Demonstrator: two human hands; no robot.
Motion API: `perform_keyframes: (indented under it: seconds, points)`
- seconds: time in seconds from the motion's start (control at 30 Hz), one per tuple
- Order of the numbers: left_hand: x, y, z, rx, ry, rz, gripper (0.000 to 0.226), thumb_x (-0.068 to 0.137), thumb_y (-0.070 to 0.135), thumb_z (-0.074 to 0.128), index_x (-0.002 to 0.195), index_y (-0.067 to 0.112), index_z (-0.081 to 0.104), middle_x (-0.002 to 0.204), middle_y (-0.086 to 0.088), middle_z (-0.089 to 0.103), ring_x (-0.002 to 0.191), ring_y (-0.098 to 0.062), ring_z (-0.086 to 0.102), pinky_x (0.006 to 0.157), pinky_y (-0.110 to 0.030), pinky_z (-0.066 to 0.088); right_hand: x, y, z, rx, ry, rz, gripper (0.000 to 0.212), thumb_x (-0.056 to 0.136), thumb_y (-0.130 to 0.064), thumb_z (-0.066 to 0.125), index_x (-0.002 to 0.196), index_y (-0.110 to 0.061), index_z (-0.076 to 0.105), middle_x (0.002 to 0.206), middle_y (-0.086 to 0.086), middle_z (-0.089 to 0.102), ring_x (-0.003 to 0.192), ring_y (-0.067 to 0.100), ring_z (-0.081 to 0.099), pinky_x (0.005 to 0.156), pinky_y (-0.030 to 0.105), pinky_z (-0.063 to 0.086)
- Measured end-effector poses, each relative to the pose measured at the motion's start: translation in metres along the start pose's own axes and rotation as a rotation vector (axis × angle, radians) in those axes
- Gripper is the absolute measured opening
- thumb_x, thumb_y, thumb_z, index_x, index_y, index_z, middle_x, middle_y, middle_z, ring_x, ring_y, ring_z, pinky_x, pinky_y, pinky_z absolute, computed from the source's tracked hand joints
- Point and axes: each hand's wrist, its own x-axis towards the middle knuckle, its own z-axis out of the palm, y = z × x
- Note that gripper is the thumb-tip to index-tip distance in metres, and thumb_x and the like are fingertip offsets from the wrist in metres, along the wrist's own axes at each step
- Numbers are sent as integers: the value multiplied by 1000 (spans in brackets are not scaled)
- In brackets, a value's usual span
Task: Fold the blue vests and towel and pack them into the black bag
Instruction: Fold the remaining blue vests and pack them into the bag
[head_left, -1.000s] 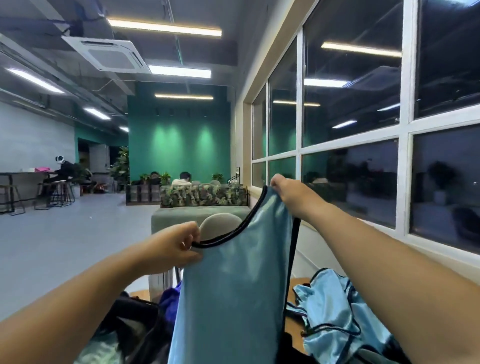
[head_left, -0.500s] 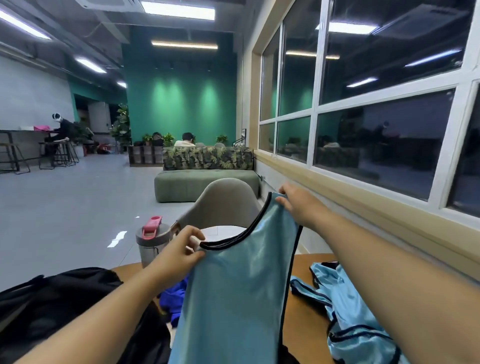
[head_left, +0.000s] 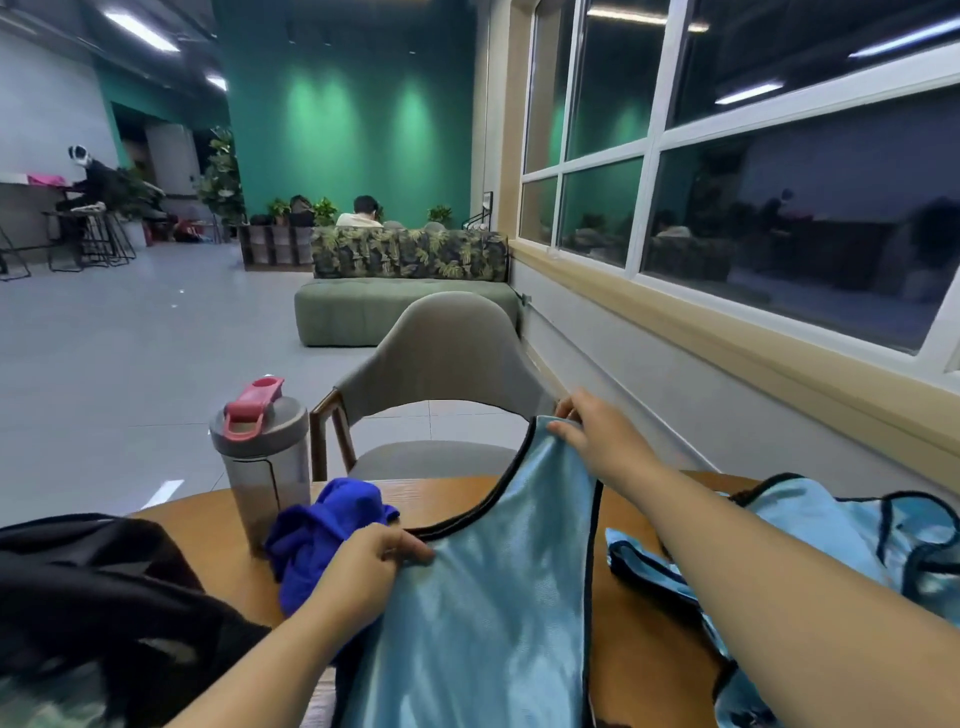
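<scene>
Both hands pinch one blue vest (head_left: 483, 613) by its shoulders: left hand (head_left: 358, 566) near, right hand (head_left: 602, 441) toward the counter's (head_left: 631, 613) far edge. Its long axis hangs toward the person.

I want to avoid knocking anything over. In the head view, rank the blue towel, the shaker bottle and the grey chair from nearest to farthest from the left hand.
From the left hand:
1. Blue towel, bunched right beside the hand on its left.
2. Shaker bottle, standing behind the towel, further left.
3. Grey chair, beyond the table's far edge.
</scene>
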Motion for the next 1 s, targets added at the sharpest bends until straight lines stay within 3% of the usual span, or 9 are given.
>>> perform_keyframes:
  seconds: [0.1,0.2,0.27,0.33,0.4,0.53,0.73,0.87,1.0]
  points:
    - [4,-23,14,27,69,-30,54,87,-11,42,67,35,64,81,22,61,77,10,54,69,-1,36,0,6,15,118,10,4,13,91,-26,65,92,-21,53,87,-2,56,78,14,51,66,28,38]
    - [5,-38,24,123,78,-25,46,87,-6,45,76,33,66,88,18,59,86,1,53,79,-10,33,-6,0,19,233,23,-36,17,86,-25,71,92,-24,55,82,-6,53,73,8,48,63,21,37]
    - [5,-41,26,157,68,3,40,88,-4,47,85,29,70,91,14,58,90,-2,52,79,-9,31,-15,-7,16,317,11,-59,20,84,-23,73,90,-27,55,81,-6,53,70,8,48,63,20,39]
    - [4,-44,27,144,89,28,43,88,-3,50,79,37,65,90,15,58,89,-2,53,79,-9,32,-28,-15,10,404,-21,-76,23,83,-21,75,89,-31,54,81,-6,55,66,7,47,64,19,40]
    - [3,-49,28,141,106,54,44,87,-3,52,78,38,63,91,15,60,90,-2,54,82,-12,36,-45,-24,3,485,-82,-86,26,82,-19,75,91,-31,54,82,-5,58,65,8,47,66,21,43]
    - [3,-53,31,194,92,59,29,90,1,50,95,20,73,98,10,63,98,-7,55,88,-15,35,-83,-39,-3,619,-259,-86,30,81,-11,75,98,-26,55,83,-2,62,72,13,52,69,24,47]
    - [3,-54,30,148,95,15,23,96,9,48,100,18,69,103,8,64,102,-8,55,88,-16,33,-139,-47,6,697,-507,-51,32,80,1,72,100,-18,57,85,-3,63,75,15,50,71,25,44]
    - [4,-53,28,152,79,-18,21,95,9,49,97,18,68,105,6,65,104,-11,56,91,-18,35,-168,-45,24,659,-660,-8,29,84,3,67,96,-21,55,86,-8,65,65,5,46,64,17,39]
    - [5,-51,27,136,73,-31,19,93,7,52,91,20,65,98,8,63,104,-13,57,94,-20,37,-185,-36,39,556,-744,14,25,85,-6,69,94,-26,56,88,-11,68,65,1,48,68,17,40]
